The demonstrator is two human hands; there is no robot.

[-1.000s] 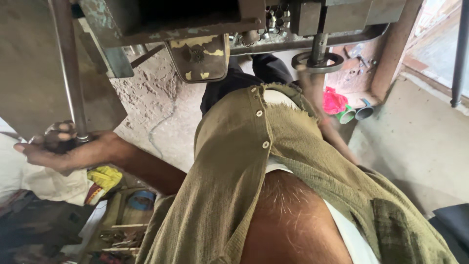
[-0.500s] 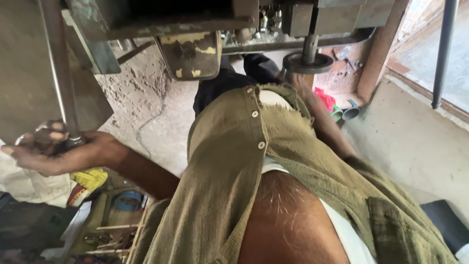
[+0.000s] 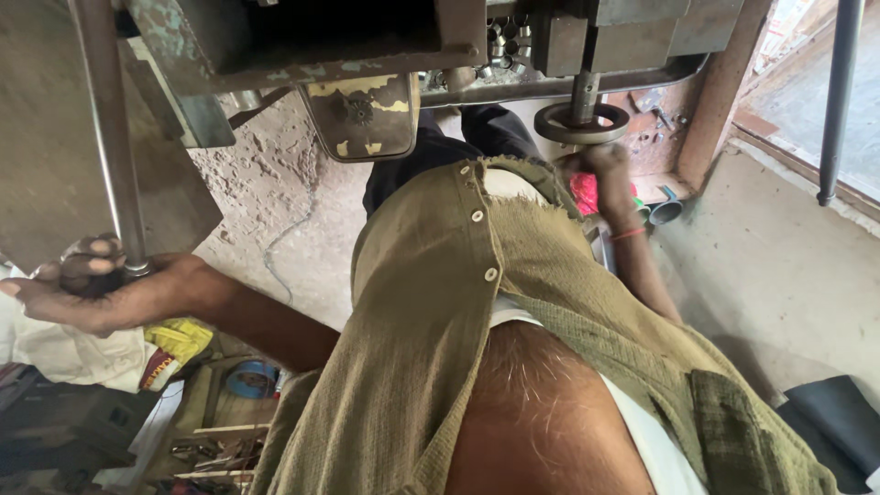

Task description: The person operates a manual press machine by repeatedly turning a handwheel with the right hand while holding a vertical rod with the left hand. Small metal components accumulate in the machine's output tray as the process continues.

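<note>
My left hand [image 3: 101,289] is at the left edge, its fingers curled round the lower end of an upright steel rod [image 3: 112,137]. My right hand [image 3: 598,167] reaches forward at the upper right, curled just beneath a round metal wheel [image 3: 581,122] on a short shaft under a worn machine frame [image 3: 302,37]. Whether it grips the wheel is hidden. My olive buttoned shirt [image 3: 440,302] fills the middle of the view.
A chipped yellow-painted metal housing [image 3: 362,115] hangs from the machine. Cloth and a yellow rag [image 3: 174,344] lie at the lower left above a crate of tools [image 3: 220,431]. A red cloth [image 3: 583,194], a small cup [image 3: 666,209] and a dark pole [image 3: 839,101] are at right.
The view has shifted slightly. My left hand stays on the rod and my right hand stays under the wheel.
</note>
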